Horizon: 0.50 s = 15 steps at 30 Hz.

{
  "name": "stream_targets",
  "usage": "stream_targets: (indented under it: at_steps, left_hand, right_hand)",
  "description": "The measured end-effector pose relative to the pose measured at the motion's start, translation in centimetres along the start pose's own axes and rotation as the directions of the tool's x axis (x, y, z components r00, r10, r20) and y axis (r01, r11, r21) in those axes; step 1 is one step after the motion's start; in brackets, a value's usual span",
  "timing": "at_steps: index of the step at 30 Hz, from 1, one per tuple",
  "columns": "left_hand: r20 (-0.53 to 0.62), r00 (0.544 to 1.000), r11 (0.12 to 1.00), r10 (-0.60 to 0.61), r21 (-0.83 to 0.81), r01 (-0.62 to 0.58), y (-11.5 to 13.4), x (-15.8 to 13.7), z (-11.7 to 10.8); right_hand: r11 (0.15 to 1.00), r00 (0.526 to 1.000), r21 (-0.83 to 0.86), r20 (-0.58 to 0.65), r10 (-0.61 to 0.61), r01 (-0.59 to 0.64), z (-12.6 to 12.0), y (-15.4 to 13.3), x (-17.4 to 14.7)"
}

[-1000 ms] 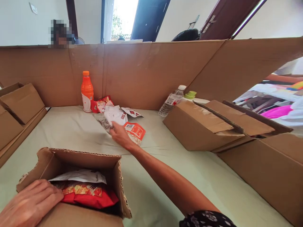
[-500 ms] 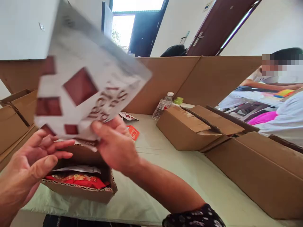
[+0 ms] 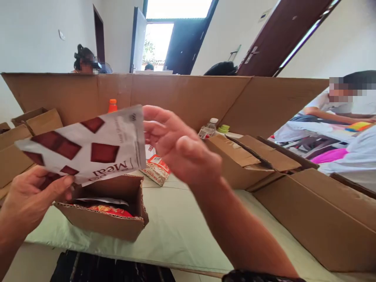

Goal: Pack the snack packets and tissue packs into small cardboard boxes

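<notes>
Head view: white pouch (image 3: 85,147) now passed across; left hand (image 3: 37,194) grip pinches its lower-left corner above the box (image 3: 101,225), leaving right hand (image 3: 182,149) loosely spread, contact unclear at pouch's right edge.

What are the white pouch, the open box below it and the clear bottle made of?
White pouch: probably plastic or foil film, satin, with a smooth greyish end band. Open box: corrugated cardboard, matte brown; wavy fluting lines its rim. Clear bottle: likely plastic, glossy, see-through.

Worn on the head, the camera, perhaps slightly tilted, looks forward and down over close hands (image 3: 185,154).
</notes>
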<state>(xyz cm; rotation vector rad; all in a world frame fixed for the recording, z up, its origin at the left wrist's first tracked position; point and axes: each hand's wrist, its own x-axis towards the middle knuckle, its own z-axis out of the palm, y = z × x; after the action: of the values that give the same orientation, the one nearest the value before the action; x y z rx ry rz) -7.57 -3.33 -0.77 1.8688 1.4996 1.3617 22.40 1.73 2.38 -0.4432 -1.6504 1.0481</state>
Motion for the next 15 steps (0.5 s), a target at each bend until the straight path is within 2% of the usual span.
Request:
stream_targets:
  at_steps: [3,5,7,9,11,13,15]
  left_hand:
    - [0.103,0.995,0.999,0.0,-0.047,0.005,1.0,-0.1,0.9]
    - [0.187,0.98,0.997,0.062,-0.065,-0.051,1.8,0.0,1.7]
    - [0.263,0.957,0.993,0.119,-0.044,-0.111,2.0,0.1,1.9]
    - [0.298,0.943,0.985,0.145,0.042,-0.165,1.5,-0.2,1.5]
    - [0.282,0.944,0.96,0.173,0.164,-0.225,0.6,-0.9,0.6]
    - [0.252,0.939,0.911,0.234,0.282,-0.302,-0.5,-2.0,-0.4]
    - [0.286,0.904,0.836,0.318,0.365,-0.41,-1.5,-3.0,-1.0]
  right_hand:
    - [0.969,0.983,-0.236,0.149,0.105,-0.068,-1.3,-1.8,0.1]
    - [0.92,0.944,-0.378,0.254,0.209,-0.102,-1.2,-1.9,0.1]
    - [0.878,0.915,-0.467,0.298,0.272,-0.108,-0.6,-1.5,-0.1]
    - [0.86,0.926,-0.501,0.273,0.26,-0.093,0.1,-0.9,-0.5]
    - [0.846,0.954,-0.53,0.221,0.201,-0.055,0.8,-0.6,-0.9]
    - [0.801,0.971,-0.598,0.19,0.144,-0.002,1.5,-0.5,-1.5]
    - [0.735,0.97,-0.676,0.209,0.122,0.054,2.1,-0.3,-2.0]
